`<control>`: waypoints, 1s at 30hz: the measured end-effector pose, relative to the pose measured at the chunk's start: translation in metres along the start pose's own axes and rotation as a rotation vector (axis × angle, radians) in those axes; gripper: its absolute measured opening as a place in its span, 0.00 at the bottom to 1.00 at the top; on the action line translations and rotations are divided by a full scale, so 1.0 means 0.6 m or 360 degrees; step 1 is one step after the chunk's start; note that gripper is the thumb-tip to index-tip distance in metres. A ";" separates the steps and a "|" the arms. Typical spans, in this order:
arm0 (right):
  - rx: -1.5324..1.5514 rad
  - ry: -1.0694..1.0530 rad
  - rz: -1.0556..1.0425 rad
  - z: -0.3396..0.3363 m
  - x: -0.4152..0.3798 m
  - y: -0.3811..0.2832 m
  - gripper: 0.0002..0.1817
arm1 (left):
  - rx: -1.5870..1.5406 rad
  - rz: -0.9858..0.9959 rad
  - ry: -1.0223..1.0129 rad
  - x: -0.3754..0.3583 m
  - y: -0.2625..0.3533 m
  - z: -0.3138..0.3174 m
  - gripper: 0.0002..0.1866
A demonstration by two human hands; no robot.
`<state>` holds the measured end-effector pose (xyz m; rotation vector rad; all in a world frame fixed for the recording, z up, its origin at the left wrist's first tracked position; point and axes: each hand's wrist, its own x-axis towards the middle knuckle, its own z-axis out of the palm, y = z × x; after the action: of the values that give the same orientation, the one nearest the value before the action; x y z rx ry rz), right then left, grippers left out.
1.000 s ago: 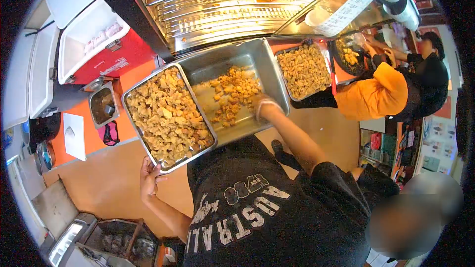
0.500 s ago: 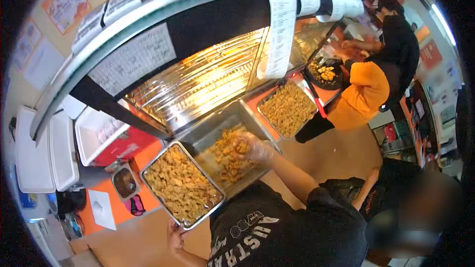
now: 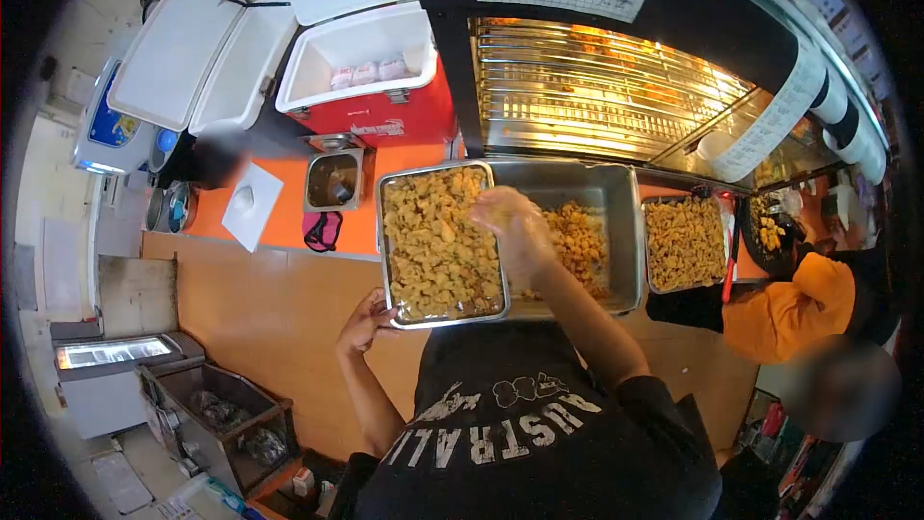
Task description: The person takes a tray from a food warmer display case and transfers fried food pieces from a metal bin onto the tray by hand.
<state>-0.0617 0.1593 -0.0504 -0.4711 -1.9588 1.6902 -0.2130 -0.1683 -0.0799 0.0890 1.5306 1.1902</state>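
Observation:
My left hand (image 3: 364, 320) is closed on the lower left corner of a metal tray (image 3: 386, 270), its fingers partly under the rim. Small golden fried chicken pieces (image 3: 438, 250) fill the tray. My right hand (image 3: 515, 231), in a clear plastic glove, is over the tray's right side. Its fingers are curled downward above the pieces, and what lies in them is hidden. Just right of the tray, a deep metal pan (image 3: 624, 221) contains more orange-brown fried pieces (image 3: 576, 241), partly behind my right forearm.
A second full tray (image 3: 685, 243) stands to the right, near a person in an orange sleeve (image 3: 794, 303). Behind is a lit display warmer (image 3: 606, 87). To the left are a red cooler (image 3: 385, 111), a small steel container (image 3: 334, 180) and a white sheet (image 3: 252, 207) on the orange counter (image 3: 202, 202).
My right hand has moved left from the fried pieces in the deep pan to above the tray. My view has turned left. The left hand still holds the tray corner.

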 end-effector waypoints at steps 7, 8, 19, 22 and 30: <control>-0.1272 -0.0478 -0.0626 0.108 0.053 0.038 0.21 | -0.0069 0.0065 -0.0013 -0.001 -0.003 0.003 0.18; -0.1517 -0.0580 -0.0716 0.126 0.061 0.083 0.23 | -0.0089 0.0060 -0.0001 -0.001 -0.002 0.005 0.17; 0.0197 -0.0271 -0.0023 0.042 0.089 -0.018 0.32 | 0.0000 0.0084 -0.0067 -0.005 0.010 0.007 0.15; 0.0602 -0.0048 -0.0002 -0.004 0.067 -0.046 0.34 | 0.0053 0.0028 0.0008 -0.004 -0.006 0.003 0.18; -0.0172 0.0478 0.0278 -0.175 -0.075 0.095 0.14 | -0.0004 -0.0160 0.0206 0.091 -0.080 -0.131 0.38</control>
<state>0.0322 0.2285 -0.1029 -0.9041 -1.8359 1.5150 -0.2683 -0.2059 -0.1631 -0.0672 1.6268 1.1360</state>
